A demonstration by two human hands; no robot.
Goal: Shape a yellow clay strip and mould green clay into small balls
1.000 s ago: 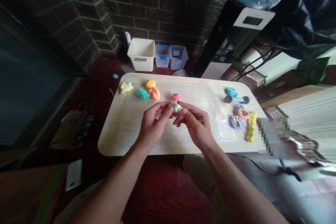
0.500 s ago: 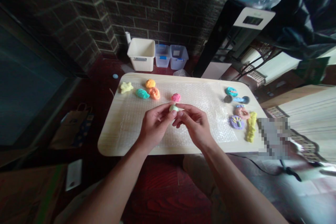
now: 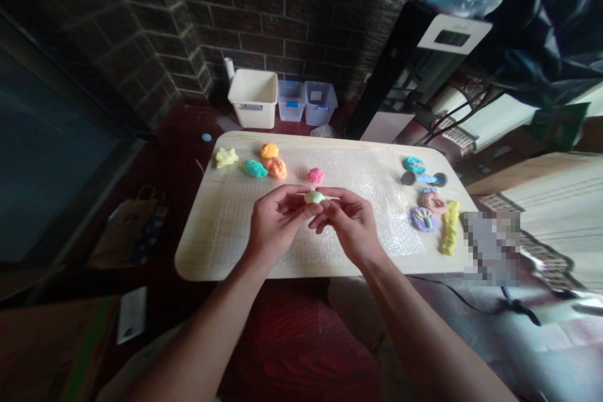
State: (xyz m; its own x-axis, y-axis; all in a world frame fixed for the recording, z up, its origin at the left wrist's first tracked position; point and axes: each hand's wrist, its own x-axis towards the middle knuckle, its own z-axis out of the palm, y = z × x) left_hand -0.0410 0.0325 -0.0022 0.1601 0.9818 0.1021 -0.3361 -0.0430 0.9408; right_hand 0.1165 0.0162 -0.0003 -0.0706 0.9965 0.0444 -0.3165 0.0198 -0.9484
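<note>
A small pale green lump of modelling clay [image 3: 314,197] is pinched between both hands above the table's middle. My left hand [image 3: 280,217] grips its left side with thumb and fingers. On the other side, my right hand [image 3: 351,217] holds it between thumb and forefinger, the other fingers curled below. Just beyond the fingertips lies a pink clay lump [image 3: 315,175]. Farther left rest an orange-yellow lump [image 3: 269,150], a peach lump [image 3: 277,168], a teal lump [image 3: 255,168] and a pale yellow star-like piece [image 3: 227,157].
Bubble wrap [image 3: 362,169] covers much of the wooden table [image 3: 198,251]. At the right are shaped pieces: a teal disc [image 3: 414,164], a purple disc [image 3: 423,220], a yellow strip [image 3: 450,228] and others. Storage bins [image 3: 254,116] stand on the floor behind.
My left fingers have shifted slightly on the pale green clay, and more of it shows now. The right hand stays nearly in place.
</note>
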